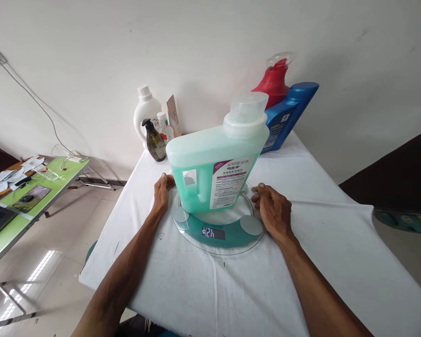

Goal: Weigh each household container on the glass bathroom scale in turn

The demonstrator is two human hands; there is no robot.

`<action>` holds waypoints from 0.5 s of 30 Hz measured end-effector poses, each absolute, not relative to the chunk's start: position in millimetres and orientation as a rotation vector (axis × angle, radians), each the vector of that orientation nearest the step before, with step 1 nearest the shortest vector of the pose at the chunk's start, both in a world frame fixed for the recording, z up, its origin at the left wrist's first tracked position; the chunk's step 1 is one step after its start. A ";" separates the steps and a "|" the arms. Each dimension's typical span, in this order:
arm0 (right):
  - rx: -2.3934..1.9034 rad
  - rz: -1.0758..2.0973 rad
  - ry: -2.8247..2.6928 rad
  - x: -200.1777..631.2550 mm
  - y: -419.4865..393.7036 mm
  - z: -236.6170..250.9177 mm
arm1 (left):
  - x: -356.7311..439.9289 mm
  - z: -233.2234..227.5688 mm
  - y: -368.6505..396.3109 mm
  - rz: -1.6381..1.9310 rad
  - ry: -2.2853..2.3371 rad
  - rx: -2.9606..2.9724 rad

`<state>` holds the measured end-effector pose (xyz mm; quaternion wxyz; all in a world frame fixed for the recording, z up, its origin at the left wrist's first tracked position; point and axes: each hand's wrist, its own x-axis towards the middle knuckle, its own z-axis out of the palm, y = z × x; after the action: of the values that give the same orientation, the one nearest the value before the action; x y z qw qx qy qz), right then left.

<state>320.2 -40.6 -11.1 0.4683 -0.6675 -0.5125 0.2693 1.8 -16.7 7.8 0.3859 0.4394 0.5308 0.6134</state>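
A large translucent jug of green liquid (199, 164) stands on a round glass scale (210, 238). It has a white collar, a clear cap, a printed label and a handle opening on its left. Lit digits show on the scale's dark display (213, 233), upside down from where I look. At the scale's left rim, my left hand (163, 192) has its fingers curled in, the tips partly hidden behind the jug. My right hand (273, 208) is closed at the right rim, thumb and fingers bent over the glass edge. Neither hand touches the jug's handle.
Against the wall stand a white bottle (147, 110), a dark pump bottle (155, 142), a small clear bottle (164, 126), a red container (274, 84) and a blue bottle (286, 114). White cloth (182, 281) covers the table. A green table (52, 187) is at left.
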 end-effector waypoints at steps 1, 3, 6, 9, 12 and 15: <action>-1.635 0.662 -1.259 320.2 -41.2 -10.9 | 2.1 10.1 -16.4 1.557 1.364 1.116; -1.633 0.671 -1.258 320.3 -42.4 -10.5 | 3.0 14.4 -16.6 1.553 1.387 1.111; -1.638 0.685 -1.240 320.1 -43.2 -10.4 | 4.9 19.4 -18.4 1.540 1.408 1.104; -1.643 0.693 -1.228 319.7 -42.9 -10.7 | 5.9 22.2 -20.3 1.535 1.420 1.103; -1.648 0.698 -1.228 319.6 -42.5 -10.8 | 5.5 22.7 -21.3 1.534 1.425 1.129; -1.649 0.683 -1.247 320.2 -42.2 -10.9 | 4.7 22.2 -22.1 1.517 1.417 1.183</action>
<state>320.2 -42.2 -10.9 0.4636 -0.6710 -0.5075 0.2780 4.7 -22.1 22.2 0.3673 0.4606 0.5515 0.5905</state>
